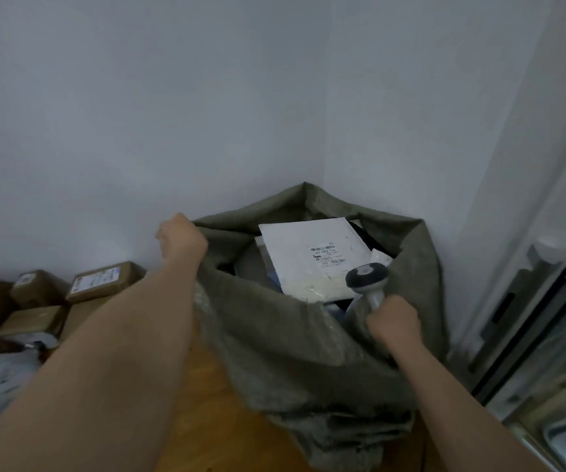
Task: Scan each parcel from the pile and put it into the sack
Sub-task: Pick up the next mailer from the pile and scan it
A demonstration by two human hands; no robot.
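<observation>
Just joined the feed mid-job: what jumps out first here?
The olive sack standing open in the corner, with a white parcel lying label-up on top of its contents. The left hand grips the sack's rim; the right hand holds the scanner over the sack's mouth. Brown boxes wait at far left.

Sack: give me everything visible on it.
The sack is dull olive-green, of coarse woven-looking fabric, slumped and creased, standing in the wall corner on a wooden surface. Its mouth is open and it looks nearly full; a white mailer with a barcode label lies on top. The left hand grips the far-left rim; the right hand, holding a scanner, bunches the right rim.
</observation>
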